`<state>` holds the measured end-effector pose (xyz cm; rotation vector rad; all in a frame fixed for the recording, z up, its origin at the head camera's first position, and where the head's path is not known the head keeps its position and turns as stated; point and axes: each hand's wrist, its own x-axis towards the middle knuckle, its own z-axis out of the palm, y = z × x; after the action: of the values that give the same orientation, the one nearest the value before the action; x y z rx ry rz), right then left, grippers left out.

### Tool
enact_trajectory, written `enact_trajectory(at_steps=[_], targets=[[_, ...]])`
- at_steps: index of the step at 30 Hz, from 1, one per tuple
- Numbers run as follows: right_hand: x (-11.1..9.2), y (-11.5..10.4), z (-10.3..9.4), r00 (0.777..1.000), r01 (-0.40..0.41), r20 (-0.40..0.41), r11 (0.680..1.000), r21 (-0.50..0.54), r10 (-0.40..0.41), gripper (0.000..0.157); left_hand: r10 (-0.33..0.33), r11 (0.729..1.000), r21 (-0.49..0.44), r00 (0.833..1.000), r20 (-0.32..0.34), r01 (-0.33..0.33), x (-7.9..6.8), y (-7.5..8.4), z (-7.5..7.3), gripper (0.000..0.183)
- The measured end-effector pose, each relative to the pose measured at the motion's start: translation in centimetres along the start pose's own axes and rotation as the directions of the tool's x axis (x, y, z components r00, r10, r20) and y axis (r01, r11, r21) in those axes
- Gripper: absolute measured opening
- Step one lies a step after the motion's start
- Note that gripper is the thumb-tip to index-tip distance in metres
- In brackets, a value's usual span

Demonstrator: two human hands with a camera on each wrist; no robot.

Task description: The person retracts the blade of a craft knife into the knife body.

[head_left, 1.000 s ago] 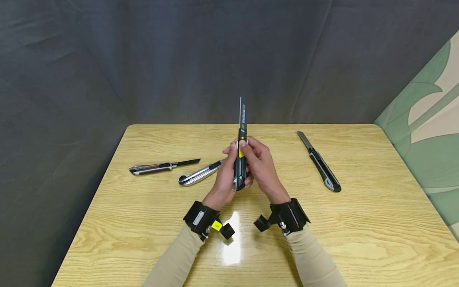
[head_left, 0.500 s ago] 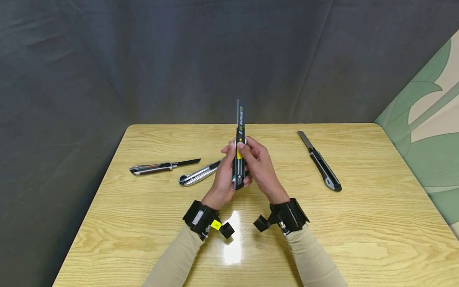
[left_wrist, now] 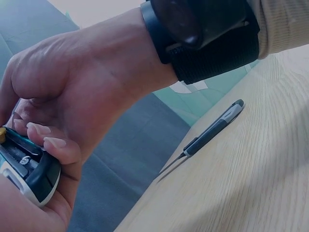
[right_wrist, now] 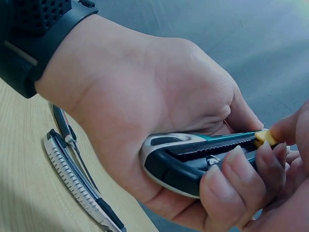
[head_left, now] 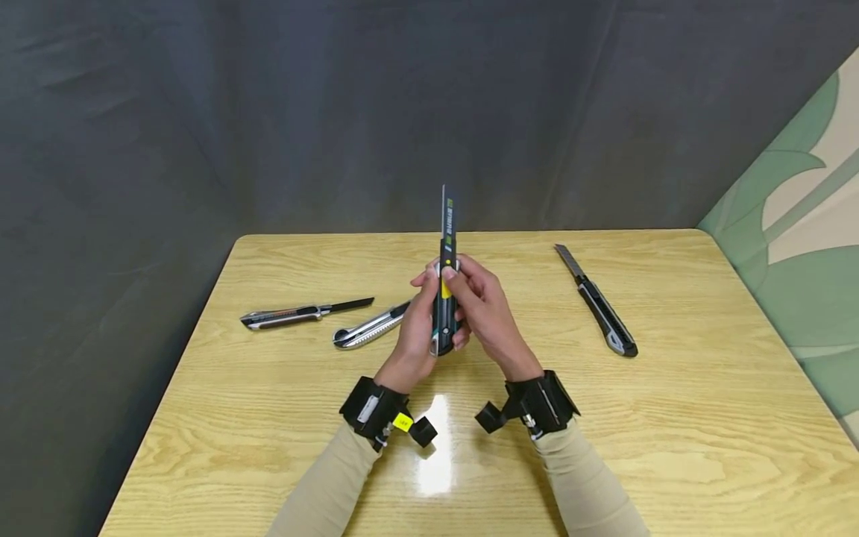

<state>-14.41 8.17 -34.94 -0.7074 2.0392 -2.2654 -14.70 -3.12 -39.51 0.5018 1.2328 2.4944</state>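
Note:
Both hands hold a black utility knife [head_left: 446, 313] upright over the table, its long dark printed blade [head_left: 449, 216] pointing away from me. My left hand [head_left: 416, 328] grips the handle. In the right wrist view, that hand's fingers [right_wrist: 222, 193] wrap under the handle and curl up onto its near side. My right hand [head_left: 490, 313] pinches the knife higher up, its thumb on the yellow slider [head_left: 446, 289] and a finger behind. In the left wrist view, the right hand [left_wrist: 63, 82] is seen from the wrist side, beside the handle end [left_wrist: 43, 176].
On the wooden table [head_left: 637, 432], a silver utility knife [head_left: 369, 330] lies partly hidden behind the left hand. Further left lies a grey and black one [head_left: 288, 315] with a dark blade. To the right lies another black and grey utility knife [head_left: 604, 313], blade out. Dark cloth [head_left: 403, 112] hangs behind.
The held knife and both hands have shifted slightly left. The grips look the same, the right thumb staying on the slider. The knives on the table lie as before.

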Motion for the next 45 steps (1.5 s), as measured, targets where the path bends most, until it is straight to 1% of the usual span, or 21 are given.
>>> enact_trajectory(at_steps=[5, 9, 13, 18, 28, 31, 35, 39, 45], targets=[[0.1, 1.0, 0.1, 1.000, -0.025, 0.002, 0.999, 0.039, 0.025, 0.022, 0.006, 1.000, -0.012, 1.000, -0.024, -0.006, -0.2, 0.2, -0.2, 0.045], [0.2, 2.1, -0.1, 1.000, -0.013, 0.001, 0.999, 0.041, 0.012, 0.022, 0.016, 1.000, 0.005, 1.000, -0.022, -0.016, -0.2, 0.3, -0.3, 0.045], [0.3, 2.6, -0.4, 1.000, 0.003, 0.014, 1.000, 0.030, -0.003, 0.022, 0.014, 1.000, 0.020, 1.000, -0.019, -0.014, -0.2, 0.4, -0.2, 0.046], [0.3, 2.6, -0.5, 1.000, 0.003, 0.011, 1.000, 0.003, -0.003, 0.023, 0.004, 1.000, 0.015, 1.000, -0.017, -0.004, -0.1, 0.4, -0.2, 0.046], [0.3, 2.6, -0.2, 1.000, -0.016, 0.004, 1.000, 0.000, 0.016, 0.023, 0.002, 1.000, -0.007, 1.000, -0.003, -0.002, -0.2, 0.8, -0.3, 0.048], [0.3, 2.6, -0.3, 1.000, -0.011, 0.017, 1.000, 0.018, 0.011, 0.023, -0.001, 1.000, -0.009, 1.000, 0.006, 0.001, -0.2, 0.9, -0.3, 0.048], [0.3, 2.5, -0.3, 0.999, -0.005, 0.042, 0.999, 0.041, 0.003, 0.024, 0.011, 1.000, 0.005, 1.000, 0.014, -0.011, -0.2, 1.1, -0.3, 0.044], [0.3, 2.5, -0.4, 0.998, 0.000, 0.059, 0.999, 0.050, -0.002, 0.026, 0.016, 1.000, 0.026, 1.000, 0.022, -0.017, -0.2, 1.2, -0.2, 0.044], [0.2, 2.4, -0.5, 0.998, -0.007, 0.066, 0.998, 0.062, 0.003, 0.031, 0.015, 0.999, 0.048, 1.000, 0.005, -0.016, -0.2, 1.4, -0.2, 0.046]])
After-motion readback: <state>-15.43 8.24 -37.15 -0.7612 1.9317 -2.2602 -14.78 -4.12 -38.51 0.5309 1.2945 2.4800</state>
